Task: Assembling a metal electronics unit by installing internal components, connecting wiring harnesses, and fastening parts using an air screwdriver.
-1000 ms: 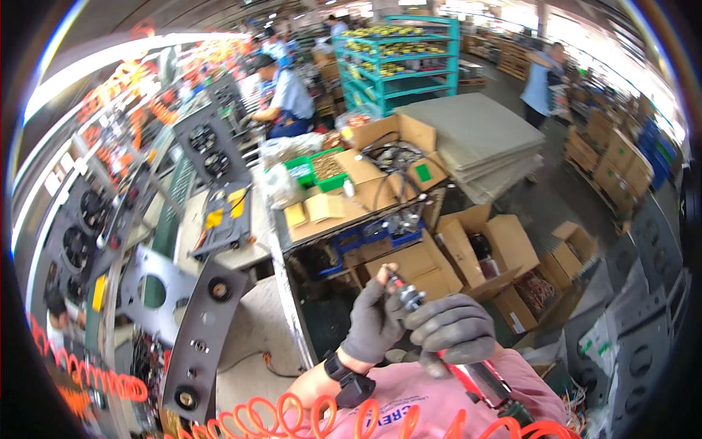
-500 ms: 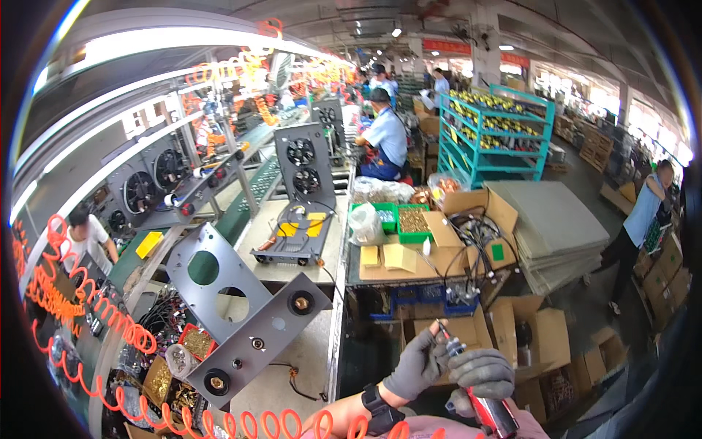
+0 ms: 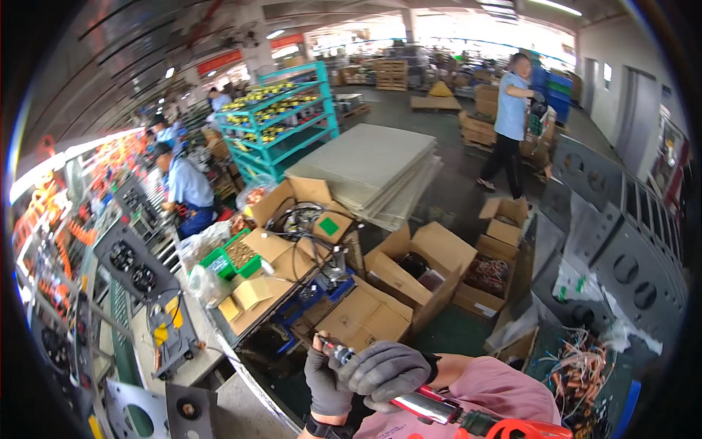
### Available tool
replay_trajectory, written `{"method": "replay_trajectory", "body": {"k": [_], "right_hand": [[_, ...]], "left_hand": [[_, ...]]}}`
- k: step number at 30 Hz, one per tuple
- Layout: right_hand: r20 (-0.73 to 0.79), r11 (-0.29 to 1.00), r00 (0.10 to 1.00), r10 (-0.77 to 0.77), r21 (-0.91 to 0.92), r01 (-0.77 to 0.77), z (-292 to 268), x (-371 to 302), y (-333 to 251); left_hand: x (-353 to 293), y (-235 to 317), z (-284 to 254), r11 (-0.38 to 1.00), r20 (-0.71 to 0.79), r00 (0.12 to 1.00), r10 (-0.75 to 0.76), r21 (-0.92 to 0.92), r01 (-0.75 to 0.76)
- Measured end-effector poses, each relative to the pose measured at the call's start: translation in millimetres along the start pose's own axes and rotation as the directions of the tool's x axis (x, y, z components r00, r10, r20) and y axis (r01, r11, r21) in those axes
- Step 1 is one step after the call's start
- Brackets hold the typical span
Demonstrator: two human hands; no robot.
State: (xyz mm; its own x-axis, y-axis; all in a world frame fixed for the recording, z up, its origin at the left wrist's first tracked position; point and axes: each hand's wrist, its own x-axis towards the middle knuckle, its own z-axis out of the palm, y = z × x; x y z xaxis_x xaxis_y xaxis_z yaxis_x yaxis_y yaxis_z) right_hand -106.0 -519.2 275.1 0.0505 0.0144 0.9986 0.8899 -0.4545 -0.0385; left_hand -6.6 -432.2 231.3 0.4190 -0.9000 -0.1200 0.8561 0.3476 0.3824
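1. Swinging rightward over the last second, your view has pushed the grey panel with a round black fitting (image 3: 189,410) to the lower left, where only part of it shows.
2. The grey metal panels (image 3: 621,252) and the tangle of wires (image 3: 581,373) now show fully at your right; half a second ago they were out of view.
3. Your right grip (image 3: 387,368) stays wrapped round the body of the red-and-silver tool (image 3: 428,406), its gloved fingers curled closed.
4. Your left grip (image 3: 327,384) is narrow, closed at the tool's front end; whether it also pinches something small there, you cannot tell from this angle.
5. The tool lies slanted in front of your pink shirt (image 3: 497,391), nose toward the left, well apart from the counter (image 3: 245,399), with an orange-red coil (image 3: 530,430) at its rear.
6. For the work in hand, this suggests your attention has moved while the handling has not: both grips remain on the tool, and neither touches the panels.
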Motion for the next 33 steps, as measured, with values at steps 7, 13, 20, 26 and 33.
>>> {"method": "replay_trajectory", "body": {"k": [7, 13, 20, 26, 33], "right_hand": [[-0.123, 0.994, 0.99, -0.063, -0.098, 0.051, -1, -3, -4], [-0.038, 0.996, 0.998, -0.046, -0.072, 0.043, -2, 4, -4], [-0.053, 0.992, 0.991, -0.126, 0.016, 0.127, 25, -1, 26], [-0.017, 0.982, 0.994, -0.106, 0.155, 0.108, 66, 0, 39], [-0.03, 0.933, 0.997, -0.077, 0.351, 0.083, 133, 2, 38]], "left_hand": [[5, -10, 1, 0.999, -0.037, 0.999, -0.005, 0.052, 0.007], [0, 0, 10, 0.999, -0.106, 0.994, -0.026, 0.034, 0.03], [-18, 3, -12, 0.998, 0.031, 0.998, 0.058, 0.037, -0.06], [-52, 0, -132, 0.988, -0.212, 0.973, 0.094, 0.141, -0.065], [-185, -32, -226, 0.98, -0.55, 0.814, 0.189, 0.057, -0.19]]}}
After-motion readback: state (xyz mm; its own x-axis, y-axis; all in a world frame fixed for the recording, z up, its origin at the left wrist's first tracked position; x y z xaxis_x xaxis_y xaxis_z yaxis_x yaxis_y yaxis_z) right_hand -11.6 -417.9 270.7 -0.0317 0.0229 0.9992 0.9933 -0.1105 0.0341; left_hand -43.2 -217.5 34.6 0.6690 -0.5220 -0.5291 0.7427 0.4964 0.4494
